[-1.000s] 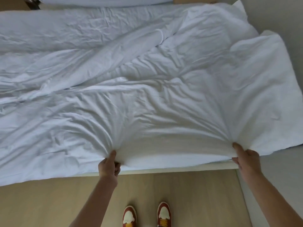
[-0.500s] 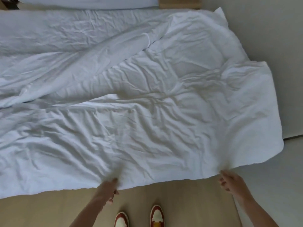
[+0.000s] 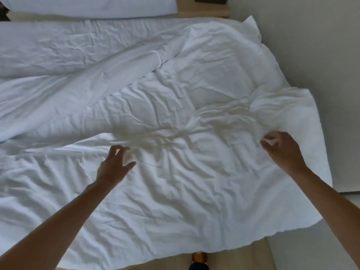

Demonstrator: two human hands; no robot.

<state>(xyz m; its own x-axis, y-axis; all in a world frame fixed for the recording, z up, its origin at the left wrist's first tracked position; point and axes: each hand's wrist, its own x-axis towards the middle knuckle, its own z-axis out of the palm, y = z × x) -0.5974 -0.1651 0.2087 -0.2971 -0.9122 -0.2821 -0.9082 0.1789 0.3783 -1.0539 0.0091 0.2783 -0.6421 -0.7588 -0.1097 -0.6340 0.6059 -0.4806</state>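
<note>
- White bedding fills nearly the whole view; one crumpled duvet (image 3: pixel 175 106) lies spread across the bed, its near edge hanging over the pale wood floor (image 3: pixel 233 256) and its right edge spilling toward the grey wall (image 3: pixel 311 45).
- One left hand (image 3: pixel 114 166) is out over the middle-left of the duvet, fingers apart and slightly bent, gripping nothing. Whether the tips touch the cloth cannot be told.
- One right hand (image 3: pixel 282 151) is at the right side, a little farther in than the left. Its fingers are curled and appear to pinch a small fold of the duvet, though blur softens this.
- A bunched ridge of creases runs left to right between the hands, just beyond the left fingertips and level with the right ones. Its long axis lies across the person's reach.
- The left hand is nearer the ridge's left end and the right hand sits at its right end, so smoothing probably means drawing the cloth apart sideways or toward the near edge.
- Also in view: one pillow (image 3: pixel 93 6) at the far edge, one wooden headboard ledge (image 3: pixel 202 13) beside it, and one shoe (image 3: pixel 199 257) toe at the near edge.
</note>
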